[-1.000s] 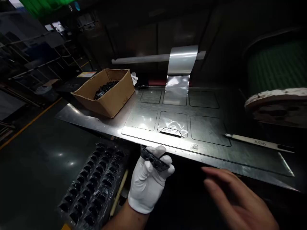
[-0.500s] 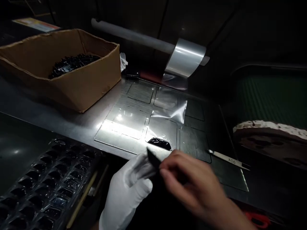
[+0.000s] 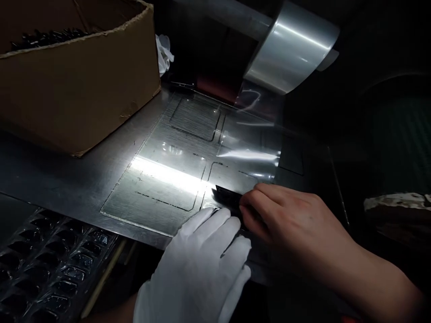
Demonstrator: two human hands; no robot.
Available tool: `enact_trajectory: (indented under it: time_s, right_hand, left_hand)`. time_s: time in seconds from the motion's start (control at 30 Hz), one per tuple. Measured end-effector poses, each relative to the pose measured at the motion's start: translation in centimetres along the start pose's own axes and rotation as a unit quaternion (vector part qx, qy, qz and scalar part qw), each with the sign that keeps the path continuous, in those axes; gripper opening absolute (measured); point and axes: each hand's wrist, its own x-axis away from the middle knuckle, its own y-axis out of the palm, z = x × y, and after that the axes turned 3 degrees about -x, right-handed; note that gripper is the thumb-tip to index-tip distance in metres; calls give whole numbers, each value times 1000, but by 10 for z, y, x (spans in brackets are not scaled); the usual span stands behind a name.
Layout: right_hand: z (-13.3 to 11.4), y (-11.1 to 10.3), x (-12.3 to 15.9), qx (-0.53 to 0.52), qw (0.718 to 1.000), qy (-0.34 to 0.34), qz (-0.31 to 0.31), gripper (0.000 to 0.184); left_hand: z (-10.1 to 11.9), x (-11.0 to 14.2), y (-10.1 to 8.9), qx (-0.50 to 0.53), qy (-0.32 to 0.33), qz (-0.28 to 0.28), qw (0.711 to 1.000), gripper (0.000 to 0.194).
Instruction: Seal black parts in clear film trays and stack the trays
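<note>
The bare right hand [image 3: 296,220] pinches a small black part [image 3: 226,195] between thumb and fingertips, pressing it down onto the strip of clear film [image 3: 249,157] at the near edge of the metal plate [image 3: 155,188]. The gloved left hand [image 3: 205,260] lies flat just beside it, white fingers spread and resting on the plate's near edge, their tips touching the part's left end; it grips nothing.

The part sits at the near end of the film, inside a rectangular outline scored into the plate. The film runs away from the hands, up and to the far right, to a roll of film [image 3: 289,49] hung on a pale bar above the bench.

The plate is brushed steel, marked with several rounded rectangles, and a bright band of glare crosses it left of the hands. The room around it is dark, and little shows past the bench.

At far left a cardboard box [image 3: 77,85] stands on the plate, holding a heap of black parts [image 3: 43,38]. A crumpled white glove [image 3: 164,51] lies behind the box's right corner. At near left, below the plate's edge, is a clear blister tray [image 3: 50,264] with rows of pockets. At the right edge a pale, rough-edged disc [image 3: 397,204] is barely lit. The right forearm covers the near right part of the bench.
</note>
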Motion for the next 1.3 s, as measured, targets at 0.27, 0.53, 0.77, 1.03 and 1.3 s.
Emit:
enact_trajectory:
  time_s: [0.27, 0.53, 0.77, 1.03, 1.3]
  right_hand:
    - [1, 2, 24, -77, 994, 60, 39, 17]
    - [41, 40, 183, -17, 961, 245, 130, 32]
    - [43, 51, 195, -58, 942, 264, 197, 33]
    - [3, 4, 78, -32, 990, 64, 122, 34]
    - [-15, 1, -5, -12, 999, -1, 31, 26]
  left_hand:
    - [-3, 15, 0, 20, 12, 67, 997, 22]
    - [-21, 43, -33, -33, -42, 197, 979, 31]
    - [-32, 6, -62, -125, -13, 143, 982, 25]
    - [-51, -34, -65, -190, 53, -6, 980, 9]
    - [-61, -31, -63, -207, 61, -23, 976, 10]
